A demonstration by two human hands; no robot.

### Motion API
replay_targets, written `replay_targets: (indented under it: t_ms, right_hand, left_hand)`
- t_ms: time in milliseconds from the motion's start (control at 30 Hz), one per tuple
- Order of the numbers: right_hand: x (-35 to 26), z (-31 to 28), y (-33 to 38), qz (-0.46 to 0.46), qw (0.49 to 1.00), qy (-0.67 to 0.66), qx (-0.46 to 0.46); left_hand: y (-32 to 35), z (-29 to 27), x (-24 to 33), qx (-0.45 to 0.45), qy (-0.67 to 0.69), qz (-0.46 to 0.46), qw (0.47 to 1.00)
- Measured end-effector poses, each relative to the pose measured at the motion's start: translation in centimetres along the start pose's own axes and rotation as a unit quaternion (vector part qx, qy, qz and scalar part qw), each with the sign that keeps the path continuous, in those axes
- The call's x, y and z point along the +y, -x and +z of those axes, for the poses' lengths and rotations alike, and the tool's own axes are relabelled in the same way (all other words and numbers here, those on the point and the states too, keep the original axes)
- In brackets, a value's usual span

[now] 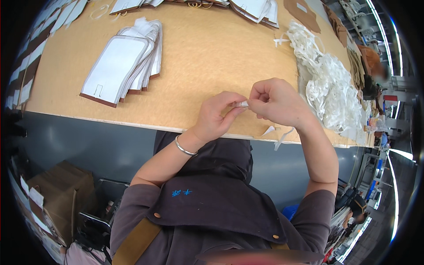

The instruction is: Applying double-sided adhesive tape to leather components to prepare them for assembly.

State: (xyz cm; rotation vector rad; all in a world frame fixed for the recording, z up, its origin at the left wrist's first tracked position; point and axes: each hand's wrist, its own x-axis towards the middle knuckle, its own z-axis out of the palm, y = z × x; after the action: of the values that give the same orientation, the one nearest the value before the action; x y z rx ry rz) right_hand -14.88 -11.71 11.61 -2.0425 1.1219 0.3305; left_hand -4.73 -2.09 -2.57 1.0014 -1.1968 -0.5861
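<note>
Over the front part of the tan work table (198,57), my two hands meet with fingertips pinched. My left hand (216,115), with a silver bangle at the wrist, grips a small white strip (241,104) between thumb and forefinger. My right hand (279,102) is closed at the other end of this strip, its fingertips curled in and partly hidden. Below the right wrist, a loose white strip end (282,139) hangs over the table edge. A small white scrap (268,130) lies near it.
A tangled heap of white tape (329,84) covers the table's right side. At the left lies a fanned stack of white panels with brown edges (117,66). More panels (254,9) and a brown piece (304,13) lie along the far side. A brown box (62,190) stands at lower left.
</note>
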Motion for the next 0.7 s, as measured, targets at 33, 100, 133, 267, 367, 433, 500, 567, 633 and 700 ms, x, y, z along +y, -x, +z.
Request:
replay_targets:
  t_ms: [33,100,133,267,367,433,500,567,633,700]
  right_hand:
    - [-0.1,0.0,0.0,0.007,1.0,-0.001,-0.002]
    - [-0.1,0.0,-0.1,0.001,1.0,0.015,0.002]
    - [-0.2,0.0,-0.2,-0.004,0.999,0.031,0.007]
    - [0.3,-0.5,0.4,-0.038,0.998,0.05,0.024]
    - [1.0,-1.0,0.6,-0.033,0.998,0.047,0.027]
    - [1.3,-1.0,0.6,-0.003,0.999,-0.041,-0.006]
    - [1.3,-0.9,0.9,-0.021,0.994,-0.108,-0.028]
    - [1.2,-0.8,1.1,-0.038,0.982,-0.175,-0.051]
    - [1.0,-0.6,1.2,-0.038,0.971,-0.226,-0.062]
    - [1.4,-0.3,0.8,-0.036,0.983,-0.174,-0.042]
  left_hand:
    - [0.0,0.1,-0.1,0.007,-0.018,0.023,1.0]
    - [-0.1,0.1,-0.3,0.014,-0.036,0.046,0.998]
    - [0.0,0.0,-0.5,0.005,-0.036,0.057,0.998]
    - [0.2,0.1,-0.9,-0.004,-0.049,0.069,0.996]
    - [0.2,0.4,-0.9,0.034,-0.06,0.077,0.995]
    - [0.2,0.4,-0.9,0.033,-0.062,0.07,0.995]
    - [0.3,0.3,-0.8,0.031,-0.064,0.063,0.995]
    - [0.3,0.1,-0.5,0.006,-0.049,0.051,0.998]
    - [0.4,0.3,-0.5,0.013,-0.043,0.053,0.998]
    - [0.4,0.3,-0.6,0.02,-0.037,0.056,0.998]
